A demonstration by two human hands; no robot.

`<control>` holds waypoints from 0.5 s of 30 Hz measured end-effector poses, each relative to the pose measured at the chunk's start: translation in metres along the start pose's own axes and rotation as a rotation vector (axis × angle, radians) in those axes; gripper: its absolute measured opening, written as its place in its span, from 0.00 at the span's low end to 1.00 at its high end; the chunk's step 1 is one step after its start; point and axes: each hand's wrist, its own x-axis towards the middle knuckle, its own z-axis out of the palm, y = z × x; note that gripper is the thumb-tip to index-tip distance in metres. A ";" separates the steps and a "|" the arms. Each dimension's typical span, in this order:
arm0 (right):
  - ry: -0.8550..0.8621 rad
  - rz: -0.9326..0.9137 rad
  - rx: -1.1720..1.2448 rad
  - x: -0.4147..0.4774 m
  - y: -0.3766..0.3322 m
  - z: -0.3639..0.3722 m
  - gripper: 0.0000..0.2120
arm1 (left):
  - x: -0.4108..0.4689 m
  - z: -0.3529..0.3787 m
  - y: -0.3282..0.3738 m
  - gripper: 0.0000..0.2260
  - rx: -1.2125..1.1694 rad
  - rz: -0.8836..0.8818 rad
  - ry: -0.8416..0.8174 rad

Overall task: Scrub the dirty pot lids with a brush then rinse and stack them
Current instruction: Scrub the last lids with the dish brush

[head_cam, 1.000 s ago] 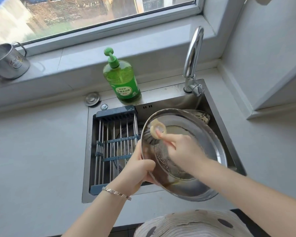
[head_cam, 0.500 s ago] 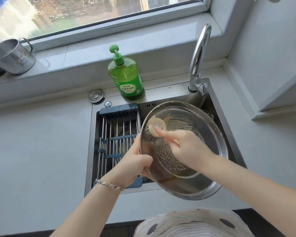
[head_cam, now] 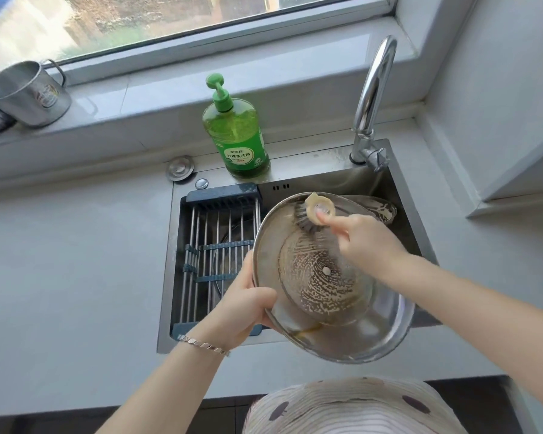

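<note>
Bare forearms; link bracelet (head_cam: 203,343) on left wrist; striped, spotted top (head_cam: 351,405).

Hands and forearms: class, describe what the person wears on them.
Both forearms are bare, without sleeves or gloves. A thin metallic link bracelet circles the wrist of the left hand. The right hand and wrist wear nothing; no rings show.

You were in a home kitchen. A steel sink (head_cam: 333,180) was set into a pale grey bench (head_cam: 76,261), with a curved chrome tap (head_cam: 373,89) at its back corner and a green pump bottle of dish soap (head_cam: 235,136) standing on its rim. A wire draining rack (head_cam: 220,245) spanned the left part of the basin. A soapy pot lid (head_cam: 311,277) and a dish brush (head_cam: 314,213) were over the sink. Behind ran a windowsill (head_cam: 170,98) carrying a metal mug (head_cam: 29,92), under a window (head_cam: 170,14) that looked onto greenery outdoors.
</note>
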 end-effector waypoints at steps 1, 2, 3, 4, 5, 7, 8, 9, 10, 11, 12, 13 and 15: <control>0.011 0.037 -0.017 0.001 0.007 -0.001 0.22 | -0.001 -0.003 -0.001 0.38 -0.017 0.015 0.023; 0.012 0.076 -0.043 0.000 0.013 -0.001 0.22 | -0.002 -0.005 -0.002 0.38 -0.032 0.030 0.047; -0.002 0.119 -0.073 -0.003 0.019 0.000 0.22 | -0.003 -0.008 -0.002 0.37 -0.041 0.046 0.069; -0.016 0.158 -0.091 -0.008 0.023 0.002 0.22 | -0.004 -0.009 -0.002 0.36 -0.038 0.061 0.088; -0.026 0.193 -0.088 -0.012 0.024 0.005 0.21 | -0.005 -0.011 -0.002 0.35 -0.023 0.068 0.101; -0.021 0.234 -0.028 -0.017 0.020 0.010 0.19 | -0.005 -0.009 -0.004 0.36 0.010 0.058 0.092; 0.000 0.228 0.021 -0.017 0.014 0.012 0.18 | -0.004 -0.005 -0.006 0.36 0.017 0.045 0.074; 0.027 0.195 0.069 -0.017 0.005 0.013 0.18 | -0.003 -0.001 -0.007 0.36 0.017 0.030 0.055; 0.044 0.130 0.103 -0.017 -0.008 0.014 0.18 | 0.000 0.003 -0.008 0.37 0.009 0.018 0.039; 0.036 0.047 0.123 -0.018 -0.021 0.015 0.19 | 0.003 0.007 -0.008 0.37 -0.009 0.012 0.036; 0.016 -0.038 0.123 -0.021 -0.034 0.016 0.21 | 0.004 0.008 -0.007 0.38 -0.031 0.016 0.047; -0.008 -0.107 0.113 -0.025 -0.044 0.016 0.22 | 0.006 0.007 -0.005 0.38 -0.046 0.031 0.062; -0.018 -0.122 0.063 -0.023 -0.040 0.012 0.23 | 0.005 0.002 -0.003 0.38 -0.044 0.059 0.082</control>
